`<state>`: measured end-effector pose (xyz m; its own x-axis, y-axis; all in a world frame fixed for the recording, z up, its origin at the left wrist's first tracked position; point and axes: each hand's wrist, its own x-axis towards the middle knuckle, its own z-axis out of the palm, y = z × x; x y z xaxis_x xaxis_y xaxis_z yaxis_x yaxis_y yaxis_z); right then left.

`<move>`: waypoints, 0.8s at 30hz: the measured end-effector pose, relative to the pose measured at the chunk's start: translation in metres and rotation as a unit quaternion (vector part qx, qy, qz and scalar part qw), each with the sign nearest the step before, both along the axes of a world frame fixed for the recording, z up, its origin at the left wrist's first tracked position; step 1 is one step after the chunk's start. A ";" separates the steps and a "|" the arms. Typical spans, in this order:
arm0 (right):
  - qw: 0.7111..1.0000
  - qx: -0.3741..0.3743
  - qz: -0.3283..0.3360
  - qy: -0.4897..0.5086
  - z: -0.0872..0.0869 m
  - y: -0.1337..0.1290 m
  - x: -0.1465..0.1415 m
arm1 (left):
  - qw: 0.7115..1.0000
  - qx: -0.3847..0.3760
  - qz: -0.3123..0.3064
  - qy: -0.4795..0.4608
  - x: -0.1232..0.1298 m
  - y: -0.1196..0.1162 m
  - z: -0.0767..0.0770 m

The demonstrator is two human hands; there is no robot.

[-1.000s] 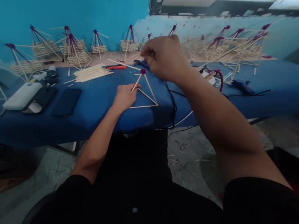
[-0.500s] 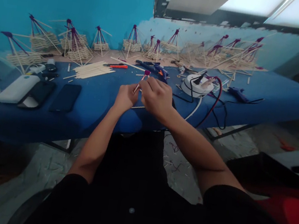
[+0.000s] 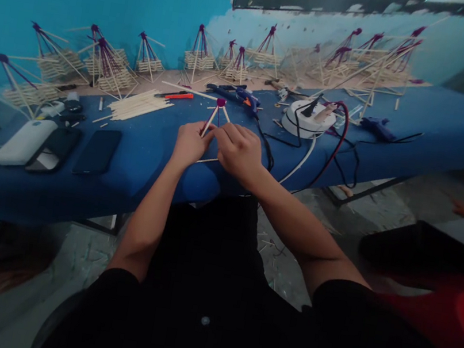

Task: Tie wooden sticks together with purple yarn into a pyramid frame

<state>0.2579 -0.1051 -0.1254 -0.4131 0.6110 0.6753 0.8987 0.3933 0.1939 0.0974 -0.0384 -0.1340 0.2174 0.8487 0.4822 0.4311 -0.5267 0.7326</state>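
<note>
At the front of the table, between my hands, is a stick frame [image 3: 221,103] with a purple-wrapped top; its thin wooden legs spread downward. My left hand [image 3: 191,143] is closed around its left leg, the thumb side facing inward. My right hand [image 3: 241,150] is closed at the right leg, its knuckles up and its fingertips meeting those of my left hand. What exactly lies between the right fingertips is hidden. A loose stick [image 3: 206,160] lies on the table just below the hands.
Behind lie a pile of sticks [image 3: 140,105], an orange cutter [image 3: 179,96] and a blue glue gun [image 3: 247,99]. A white power strip reel [image 3: 307,121] with cables stands to the right. At left are a phone [image 3: 98,151] and a white power bank [image 3: 25,142]. Several finished stick frames line the wall.
The view has tilted slightly. My right hand sits lower against the purple top, so more of the frame's legs now shows between the hands.
</note>
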 end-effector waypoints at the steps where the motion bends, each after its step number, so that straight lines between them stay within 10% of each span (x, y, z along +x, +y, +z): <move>1: 1.000 -0.001 -0.002 -0.005 -0.002 0.001 0.000 | 1.000 -0.003 -0.003 -0.003 0.000 0.001 0.000; 20: 0.995 -0.009 -0.008 0.099 -0.026 0.006 -0.005 | 0.989 -0.032 -0.083 -0.120 -0.003 0.009 -0.003; 24: 0.968 -0.043 0.111 0.220 -0.019 0.001 0.002 | 0.994 -0.028 -0.049 -0.092 -0.003 0.011 -0.006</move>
<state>0.2604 -0.1045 -0.1441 -0.2244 0.6018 0.7665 0.7791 0.5832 -0.2299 0.0948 -0.0275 -0.1404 0.2124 0.8548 0.4736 0.2362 -0.5152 0.8239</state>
